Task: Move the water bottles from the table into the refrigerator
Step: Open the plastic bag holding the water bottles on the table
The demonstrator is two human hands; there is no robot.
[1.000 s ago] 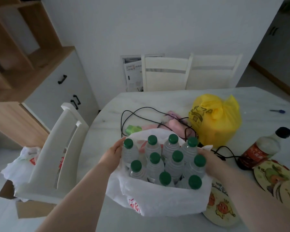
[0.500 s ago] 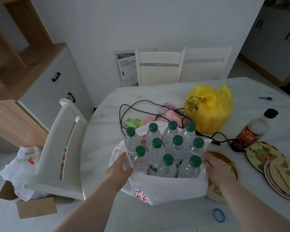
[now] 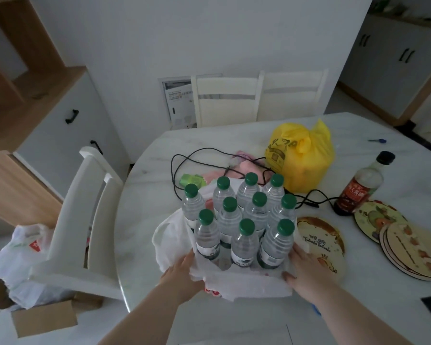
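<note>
Pale round table (image 3: 147,185), near edge: white bag (image 3: 249,285) pushed down round ten water bottles (image 3: 243,235) — all upright, green caps up, long axes vertical, packed in three rows. Directly ahead of both hands, set between them. Left hand (image 3: 182,272) against the bag's near-left corner, fingertips hidden behind a fold — cannot tell whether pinching. Right hand (image 3: 306,270) at the near-right corner, fingers fairly straight along the side, thumb on the front face. About equally near; front row closest. Likely freeing bottles from the bag before lifting.
</note>
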